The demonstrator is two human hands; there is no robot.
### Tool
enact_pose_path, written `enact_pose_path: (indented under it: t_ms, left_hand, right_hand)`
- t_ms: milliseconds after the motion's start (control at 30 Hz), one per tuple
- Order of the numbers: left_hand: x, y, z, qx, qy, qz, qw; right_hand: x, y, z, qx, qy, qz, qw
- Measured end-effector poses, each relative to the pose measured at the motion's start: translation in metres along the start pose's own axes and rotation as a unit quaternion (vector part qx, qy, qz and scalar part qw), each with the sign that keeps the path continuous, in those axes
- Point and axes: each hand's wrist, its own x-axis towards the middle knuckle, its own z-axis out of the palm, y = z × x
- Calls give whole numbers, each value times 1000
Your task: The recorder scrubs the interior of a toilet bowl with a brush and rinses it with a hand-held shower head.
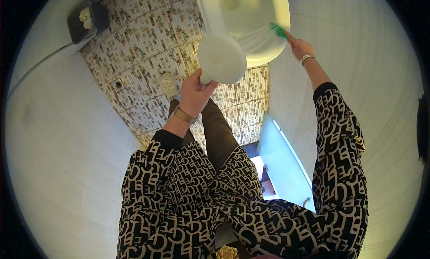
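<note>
Clasped by its short stem, a white disc point(221, 58) rises from the left hand point(197, 95) and partly hides the near left rim of a pale basin point(265, 59). To the right, the right hand point(301, 48) grips a green tool point(278, 29) over the basin; pale streaks fan left from its head toward the disc, though whether they are water or bristles is unclear. Smooth and rigid, the disc looks light enough for one hand; if wet, it would probably turn slippery, and a hard knock might crack it. Its stem seems the surest hold, its broad rim a second one. Beyond, patterned tiles point(143, 39) cover the floor, a pale shoe point(168, 83) stands left of the left hand, a drain point(117, 84) lies farther left, and a gray bin point(78, 33) sits far left.
</note>
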Motion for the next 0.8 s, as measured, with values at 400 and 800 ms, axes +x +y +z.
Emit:
enact_pose_path:
  t_ms: [400, 800]
  left_hand:
    - [-16, -31, -24, -25, 5, -31, 999]
    - [-33, -40, -63, 5, 1, -56, 998]
  right_hand:
    - [-62, -296, 36, 569, 189, 292, 745]
    - [-76, -244, 50, 464, 157, 359, 795]
